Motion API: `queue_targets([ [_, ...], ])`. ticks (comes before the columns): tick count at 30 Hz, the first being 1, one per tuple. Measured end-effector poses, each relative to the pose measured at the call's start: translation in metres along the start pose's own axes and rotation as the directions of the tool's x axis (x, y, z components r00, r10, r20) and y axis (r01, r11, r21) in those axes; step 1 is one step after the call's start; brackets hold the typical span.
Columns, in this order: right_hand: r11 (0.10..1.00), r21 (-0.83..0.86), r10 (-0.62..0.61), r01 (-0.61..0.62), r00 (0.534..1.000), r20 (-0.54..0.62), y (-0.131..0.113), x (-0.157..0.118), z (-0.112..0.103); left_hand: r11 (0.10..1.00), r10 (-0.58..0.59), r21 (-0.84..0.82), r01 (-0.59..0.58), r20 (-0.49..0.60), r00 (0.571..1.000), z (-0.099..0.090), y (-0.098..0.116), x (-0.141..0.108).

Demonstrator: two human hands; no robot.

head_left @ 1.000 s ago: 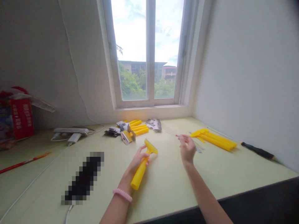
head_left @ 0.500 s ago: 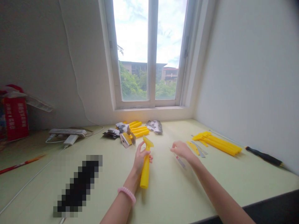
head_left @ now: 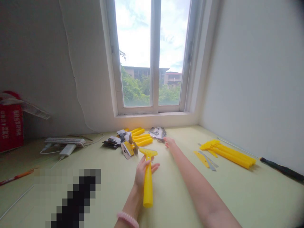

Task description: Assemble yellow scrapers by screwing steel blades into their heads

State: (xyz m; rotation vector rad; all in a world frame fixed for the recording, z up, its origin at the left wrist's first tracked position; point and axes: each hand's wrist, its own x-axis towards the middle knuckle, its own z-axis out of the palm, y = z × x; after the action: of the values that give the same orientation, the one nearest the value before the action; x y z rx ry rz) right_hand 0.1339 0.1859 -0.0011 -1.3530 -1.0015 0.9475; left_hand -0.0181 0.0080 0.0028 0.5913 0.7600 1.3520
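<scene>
My left hand (head_left: 143, 171) is shut around the handle of a yellow plastic scraper (head_left: 148, 186), whose wide head points away from me. My right hand (head_left: 169, 142) stretches forward, fingertips close to a silver-and-black packet (head_left: 157, 133); it holds nothing I can see. Left of that packet lies a pile of yellow handles (head_left: 142, 140), with a yellow scraper head (head_left: 127, 149) and dark packets (head_left: 111, 143) at its edge. Farther right are a row of yellow handles (head_left: 229, 157) and thin metal strips (head_left: 208, 160).
The pale green table (head_left: 247, 190) runs up to the window and the right wall. A black-handled screwdriver (head_left: 282, 169) lies at the right. On the left are a power strip (head_left: 64, 142), a white charger (head_left: 68, 149), a pixelated patch (head_left: 74, 199), an orange pencil (head_left: 16, 177) and a red box (head_left: 10, 126).
My right hand has reached forward and left, from near the metal strips to the packet. My left hand still grips the scraper, now held more upright and straight ahead.
</scene>
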Motion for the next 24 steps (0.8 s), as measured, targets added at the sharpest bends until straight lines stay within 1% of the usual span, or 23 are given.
queue_targets([
  [2,0.999,0.037,0.013,-0.012,1.000,-0.018,-0.002,0.001,0.004,1.000,0.009,-0.022,-0.009,-0.001,1.000,0.002,0.001,-0.004],
  [6,0.992,0.127,-0.015,0.025,0.997,-0.075,-0.010,-0.009,0.006,1.000,0.004,-0.016,-0.003,0.067,0.998,0.003,0.004,-0.011],
  [9,0.979,0.189,-0.054,0.071,0.994,-0.093,-0.019,-0.023,-0.002,0.998,0.049,-0.042,-0.047,0.045,0.998,0.001,0.003,-0.013],
  [11,0.970,0.222,-0.088,0.099,0.994,-0.059,-0.025,-0.036,-0.016,0.995,0.074,-0.069,-0.073,0.020,0.997,0.000,0.003,-0.012],
  [15,0.954,0.270,-0.151,0.131,0.987,0.053,-0.038,-0.071,-0.057,0.980,0.151,-0.137,-0.144,0.045,0.987,-0.002,0.005,-0.011],
  [16,0.951,0.280,-0.164,0.131,0.981,0.100,-0.041,-0.081,-0.069,0.973,0.172,-0.162,-0.162,0.049,0.984,-0.003,0.007,-0.012],
  [18,0.943,0.308,-0.210,0.125,0.943,0.258,-0.045,-0.101,-0.091,0.955,0.219,-0.217,-0.203,0.051,0.974,-0.004,0.012,-0.013],
  [21,0.957,0.271,-0.216,0.105,0.881,0.421,-0.045,-0.131,-0.120,0.918,0.268,-0.298,-0.260,-0.017,0.963,-0.009,0.021,-0.015],
  [24,0.971,0.215,-0.213,0.109,0.804,0.556,-0.040,-0.155,-0.139,0.889,0.299,-0.354,-0.291,-0.035,0.954,-0.012,0.026,-0.016],
])
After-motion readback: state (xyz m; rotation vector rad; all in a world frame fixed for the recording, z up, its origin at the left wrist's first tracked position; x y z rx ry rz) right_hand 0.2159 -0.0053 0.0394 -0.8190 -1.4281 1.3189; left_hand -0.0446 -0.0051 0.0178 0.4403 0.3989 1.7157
